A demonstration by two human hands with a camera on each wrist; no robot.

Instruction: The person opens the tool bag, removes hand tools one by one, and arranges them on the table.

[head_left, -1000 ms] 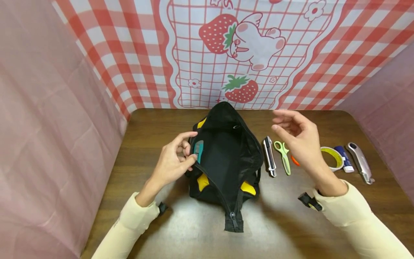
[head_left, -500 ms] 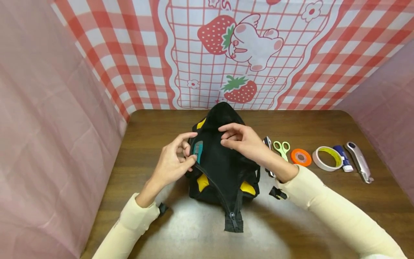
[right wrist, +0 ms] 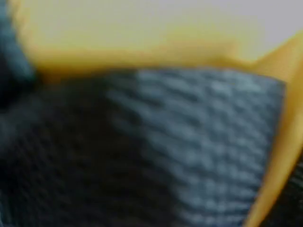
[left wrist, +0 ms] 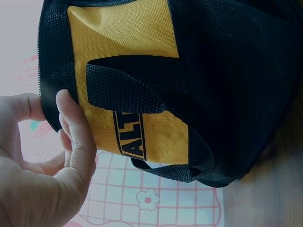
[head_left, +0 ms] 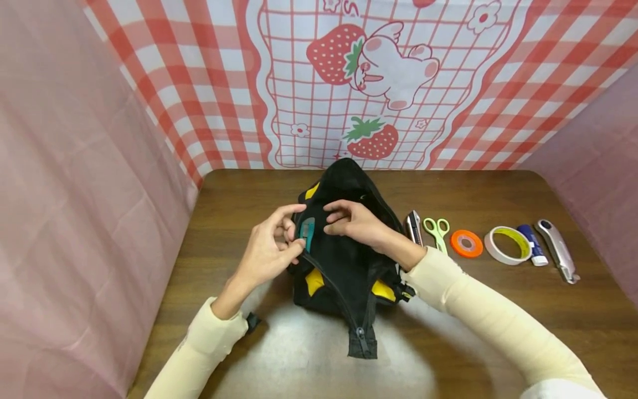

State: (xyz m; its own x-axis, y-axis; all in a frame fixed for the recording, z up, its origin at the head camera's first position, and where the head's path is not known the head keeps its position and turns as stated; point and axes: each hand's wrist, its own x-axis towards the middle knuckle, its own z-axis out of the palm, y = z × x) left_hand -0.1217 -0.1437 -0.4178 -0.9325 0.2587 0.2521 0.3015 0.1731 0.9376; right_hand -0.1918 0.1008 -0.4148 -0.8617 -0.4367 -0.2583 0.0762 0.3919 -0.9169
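Note:
A black and yellow zip-top tool bag (head_left: 315, 281) stands on the table with its mouth spread wide. My left hand (head_left: 269, 244) pinches the left side of its rim between thumb and finger; the left wrist view shows those fingers at the zipped edge of the bag (left wrist: 132, 137). Just inside that rim a teal utility knife (head_left: 307, 234) shows. My right hand (head_left: 356, 223) reaches over the right rim into the mouth, fingers loosely bent near the knife, holding nothing visible. Only a blurred black strap (right wrist: 218, 137) against yellow fills the right wrist view.
Right of the bag lie, in a row, a box cutter (head_left: 413, 227), green scissors (head_left: 437, 233), an orange tape roll (head_left: 478, 244), a white tape roll (head_left: 490, 252), a blue glue stick (head_left: 533, 246) and a silver cutter (head_left: 555, 249). A checked cloth (head_left: 219, 111) hangs behind.
My right hand has moved left from above the row of tools into the bag's mouth, slightly lower than half a second ago. The left hand keeps its place on the rim.

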